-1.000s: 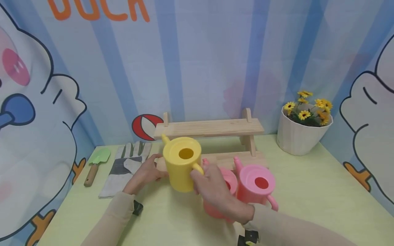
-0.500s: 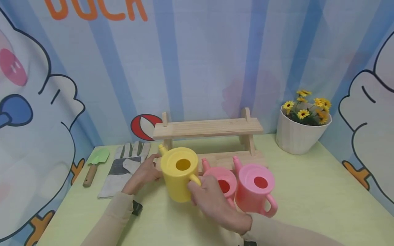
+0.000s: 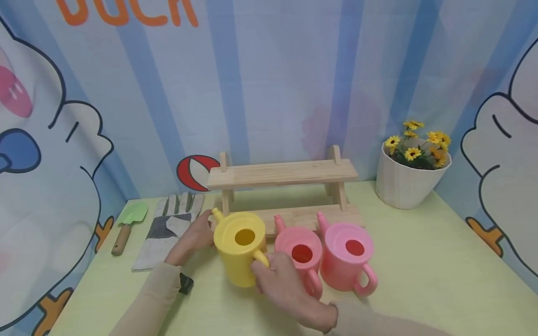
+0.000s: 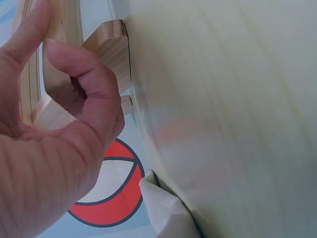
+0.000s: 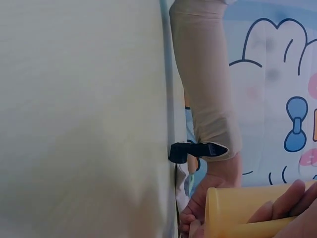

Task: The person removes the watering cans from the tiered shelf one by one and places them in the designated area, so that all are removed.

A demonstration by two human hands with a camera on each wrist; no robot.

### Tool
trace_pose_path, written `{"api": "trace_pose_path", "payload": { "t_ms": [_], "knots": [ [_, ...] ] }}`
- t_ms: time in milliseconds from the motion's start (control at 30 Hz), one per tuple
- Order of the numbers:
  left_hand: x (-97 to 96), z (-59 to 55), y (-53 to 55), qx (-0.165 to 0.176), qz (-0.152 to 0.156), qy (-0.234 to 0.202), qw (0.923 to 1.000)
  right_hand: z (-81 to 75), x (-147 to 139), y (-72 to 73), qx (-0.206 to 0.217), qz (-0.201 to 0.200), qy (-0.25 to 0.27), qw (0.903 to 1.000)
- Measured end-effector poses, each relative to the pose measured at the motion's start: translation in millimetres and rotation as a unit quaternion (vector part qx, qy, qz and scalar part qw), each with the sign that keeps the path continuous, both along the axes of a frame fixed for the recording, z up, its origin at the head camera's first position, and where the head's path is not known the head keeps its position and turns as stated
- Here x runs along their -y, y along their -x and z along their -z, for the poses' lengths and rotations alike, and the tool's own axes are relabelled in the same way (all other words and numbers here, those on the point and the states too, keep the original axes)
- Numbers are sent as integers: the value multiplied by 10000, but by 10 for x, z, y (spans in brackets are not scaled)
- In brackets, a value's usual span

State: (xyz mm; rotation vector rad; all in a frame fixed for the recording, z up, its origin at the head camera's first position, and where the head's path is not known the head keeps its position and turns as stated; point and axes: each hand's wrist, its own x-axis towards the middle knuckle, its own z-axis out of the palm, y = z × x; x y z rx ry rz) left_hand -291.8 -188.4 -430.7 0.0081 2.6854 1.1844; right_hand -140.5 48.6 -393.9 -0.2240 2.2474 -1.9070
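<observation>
My right hand (image 3: 279, 282) grips the handle of a yellow watering can (image 3: 240, 254), its spout pointing away to the left. In the right wrist view, a gap shows between the yellow can's base (image 5: 212, 213) and the tabletop. To its right stand two pink watering cans, a coral-pink one (image 3: 300, 242) and a lighter pink one (image 3: 346, 254), upright on the table. My left hand (image 3: 197, 238) holds the left end of the two-tier wooden shelf (image 3: 286, 173); in the left wrist view its thumb and curled fingers are round the lower board (image 4: 62, 74).
A white pot (image 3: 405, 186) of yellow flowers stands at the back right. On the left lie a green trowel (image 3: 128, 226) with a wooden handle and a grey-white work glove (image 3: 161, 238). A printed curtain (image 3: 277, 84) hangs behind the table (image 3: 420, 261).
My right hand has brought the yellow watering can down and toward me, slightly left, uncovering the coral-pink can. My left hand stays at the shelf's end.
</observation>
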Motion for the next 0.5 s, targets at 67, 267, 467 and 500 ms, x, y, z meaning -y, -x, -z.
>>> {"api": "trace_pose_path", "payload": {
  "t_ms": [67,267,467,500],
  "knots": [
    [5,-3,3,-8,-4,41,10000,49,17,-14,72,57,-74,9999],
    [16,13,6,-97,158,-147,9997,177,73,-69,229,196,-74,9995],
    [6,-5,0,9,129,-102,9999,308,109,-79,114,321,22,9994],
    [2,-6,-2,43,110,-111,9999,321,113,-82,121,329,25,9994]
  ]
}}
